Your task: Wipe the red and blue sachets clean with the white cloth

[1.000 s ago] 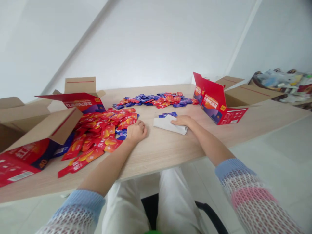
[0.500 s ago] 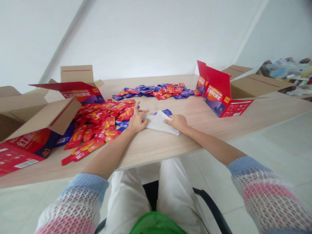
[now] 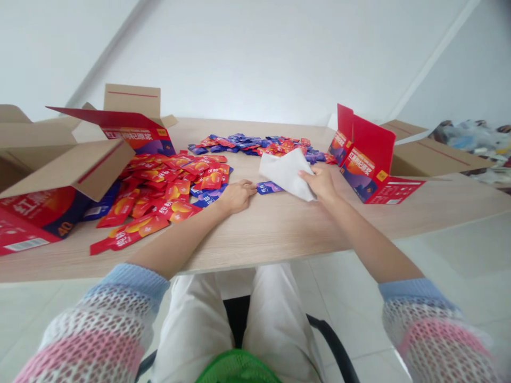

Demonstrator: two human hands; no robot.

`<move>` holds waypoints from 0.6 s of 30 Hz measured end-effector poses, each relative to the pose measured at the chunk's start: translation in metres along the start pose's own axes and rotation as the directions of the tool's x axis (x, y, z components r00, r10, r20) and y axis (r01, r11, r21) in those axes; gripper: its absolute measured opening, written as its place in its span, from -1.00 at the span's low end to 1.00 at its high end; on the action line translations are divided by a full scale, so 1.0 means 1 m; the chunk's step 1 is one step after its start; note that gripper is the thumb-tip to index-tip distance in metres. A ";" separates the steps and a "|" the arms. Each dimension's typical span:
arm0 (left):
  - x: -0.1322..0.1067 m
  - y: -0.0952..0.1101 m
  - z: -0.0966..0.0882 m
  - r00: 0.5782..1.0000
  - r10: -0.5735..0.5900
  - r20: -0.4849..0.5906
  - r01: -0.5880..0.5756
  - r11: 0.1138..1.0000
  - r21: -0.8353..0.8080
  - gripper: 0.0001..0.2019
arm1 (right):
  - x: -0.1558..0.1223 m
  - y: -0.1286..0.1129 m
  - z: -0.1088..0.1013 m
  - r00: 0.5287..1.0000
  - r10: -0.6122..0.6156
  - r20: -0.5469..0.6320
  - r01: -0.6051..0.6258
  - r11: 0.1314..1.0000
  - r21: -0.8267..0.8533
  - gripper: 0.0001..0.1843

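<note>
My right hand (image 3: 321, 182) grips a white cloth or paper sheet (image 3: 287, 173) and holds it lifted off the wooden table (image 3: 279, 229). My left hand (image 3: 236, 196) rests on the table with fingers curled, its fingertips touching a purple sachet (image 3: 269, 187) just below the lifted sheet. A heap of red and orange sachets (image 3: 159, 194) lies to the left of that hand. A second spread of purple and red sachets (image 3: 259, 146) lies farther back.
An open red printed carton (image 3: 369, 165) stands at the right beside a brown cardboard box (image 3: 423, 154). At the left are another red carton (image 3: 131, 135) and open brown cardboard boxes (image 3: 59, 159). Clutter sits at the far right (image 3: 475, 141).
My right hand has picked the white sheet up off the table and raised it. My left hand slid right, uncovering a purple sachet where the sheet lay.
</note>
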State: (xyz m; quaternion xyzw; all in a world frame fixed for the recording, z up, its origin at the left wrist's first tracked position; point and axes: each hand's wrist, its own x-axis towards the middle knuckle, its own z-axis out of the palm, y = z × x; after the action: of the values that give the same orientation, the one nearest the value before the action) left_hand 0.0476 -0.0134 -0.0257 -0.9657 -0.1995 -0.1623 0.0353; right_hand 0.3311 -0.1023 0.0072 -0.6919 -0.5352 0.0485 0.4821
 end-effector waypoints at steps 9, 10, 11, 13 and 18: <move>0.013 0.004 -0.006 0.982 -0.129 0.140 0.127 0.992 0.029 -0.62 | -0.035 -0.043 0.078 0.954 -0.107 0.280 0.227 0.867 -0.443 -0.46; 0.016 0.008 -0.008 0.975 -0.168 0.144 0.160 0.985 0.065 -0.67 | -0.037 -0.047 0.084 0.942 -0.117 0.314 0.262 0.841 -0.473 -0.46; 0.019 0.013 -0.009 0.968 -0.209 0.137 0.196 0.975 0.101 -0.69 | -0.038 -0.050 0.087 0.930 -0.119 0.348 0.291 0.816 -0.499 -0.45; 0.023 0.025 -0.011 0.952 -0.285 0.107 0.267 0.951 0.156 -0.68 | -0.034 -0.053 0.089 0.902 -0.097 0.420 0.334 0.774 -0.537 -0.43; 0.028 0.052 -0.011 0.939 -0.333 0.089 0.307 0.925 0.224 -0.69 | -0.013 -0.045 0.084 0.908 0.041 0.417 0.252 0.742 -0.621 -0.40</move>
State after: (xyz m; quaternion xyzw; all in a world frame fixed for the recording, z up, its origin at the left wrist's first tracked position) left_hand 0.0889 -0.0522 -0.0060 -0.9195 -0.3720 -0.0834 0.0958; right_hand 0.2453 -0.0626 -0.0102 -0.7596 -0.6440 -0.0303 0.0859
